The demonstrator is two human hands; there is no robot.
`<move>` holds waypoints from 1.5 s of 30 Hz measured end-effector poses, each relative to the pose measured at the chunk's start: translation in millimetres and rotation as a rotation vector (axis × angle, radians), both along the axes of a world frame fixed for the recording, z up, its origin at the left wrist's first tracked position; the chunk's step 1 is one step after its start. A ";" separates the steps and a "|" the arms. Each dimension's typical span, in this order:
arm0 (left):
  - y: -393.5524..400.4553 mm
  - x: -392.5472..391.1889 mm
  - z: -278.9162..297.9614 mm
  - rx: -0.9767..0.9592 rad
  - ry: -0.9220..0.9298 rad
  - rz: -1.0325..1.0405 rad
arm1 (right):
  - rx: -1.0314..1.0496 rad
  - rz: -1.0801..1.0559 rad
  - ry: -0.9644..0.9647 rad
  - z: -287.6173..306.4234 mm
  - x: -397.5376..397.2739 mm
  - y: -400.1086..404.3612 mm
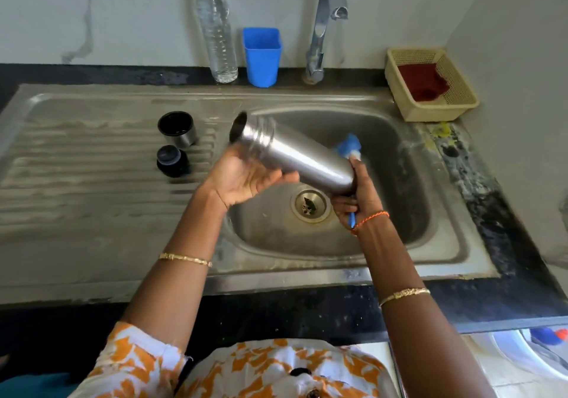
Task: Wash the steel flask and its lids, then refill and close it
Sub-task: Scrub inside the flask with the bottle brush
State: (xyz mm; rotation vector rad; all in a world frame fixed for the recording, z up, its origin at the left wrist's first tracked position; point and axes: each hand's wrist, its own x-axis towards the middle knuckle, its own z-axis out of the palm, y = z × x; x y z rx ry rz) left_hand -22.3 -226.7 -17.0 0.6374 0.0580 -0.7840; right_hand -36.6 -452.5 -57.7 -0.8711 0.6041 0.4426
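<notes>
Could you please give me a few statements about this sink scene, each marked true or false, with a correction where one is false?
1. The steel flask is held tilted over the sink basin with its mouth open. True.
2. The left hand grips the blue brush. False: the right hand holds the brush; the left supports the flask near its neck.
3. Both lids, the steel cup lid and the black inner lid, rest on the drainboard. True.
4. Water is running from the tap. False: no stream shows.
5. The yellow basket holds a red cloth. True.
</notes>
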 end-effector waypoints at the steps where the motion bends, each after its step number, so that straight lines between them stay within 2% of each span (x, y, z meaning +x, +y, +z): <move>1: 0.8 -0.5 -8.5 -0.092 0.060 0.167 | 0.000 -0.017 0.009 -1.8 -0.1 0.7; 2: -2.1 -4.4 -13.7 -0.136 0.098 0.313 | -0.010 -0.034 0.015 -4.3 -0.2 2.0; 3: -7.0 -6.0 -18.9 -0.094 0.103 0.415 | -0.025 -0.053 0.017 -5.8 -0.6 3.9; 4: -14.3 -9.1 -23.2 0.033 0.068 0.470 | -0.045 -0.072 0.015 -7.8 -1.1 6.3; 6: -34.3 -15.7 -25.3 0.408 -0.068 0.489 | -0.093 -0.110 0.001 -12.1 -2.4 10.8; 8: -47.7 -17.1 -31.3 0.616 -0.149 0.526 | -0.151 -0.107 -0.021 -14.0 -5.0 13.1; 13: -55.4 4.0 -24.7 0.496 -0.086 0.650 | -0.254 -0.002 -0.076 -8.0 -11.9 12.6; 16: -55.7 20.7 -15.7 0.518 -0.089 0.740 | -0.444 0.085 -0.067 -1.9 -22.5 8.2; 18: -53.8 28.2 -9.5 0.590 -0.136 0.763 | -0.615 0.066 -0.110 0.1 -33.7 -1.7; 22: -45.4 37.0 0.0 0.796 -0.227 0.676 | -0.943 -0.014 -0.456 0.1 -56.8 -31.5; 25: -41.2 40.7 5.2 0.935 -0.302 0.542 | -1.045 -0.036 -0.660 8.7 -66.4 -51.8; 30: -43.9 42.7 18.7 1.081 -0.490 0.294 | -1.311 0.002 -0.853 22.1 -57.5 -54.9; 34: -54.5 43.6 25.5 1.318 -0.734 0.094 | -1.514 0.048 -1.045 50.3 -24.6 -39.2; 37: -55.7 45.4 32.0 1.518 -0.866 0.028 | -1.622 0.085 -1.090 67.3 -6.5 -35.9; 41: -35.7 58.3 47.2 1.441 -0.729 0.166 | -1.641 0.040 -1.058 62.8 -23.5 -52.6; 45: -40.7 57.4 51.4 1.534 -0.849 0.089 | -1.609 0.025 -0.976 64.1 -19.7 -47.5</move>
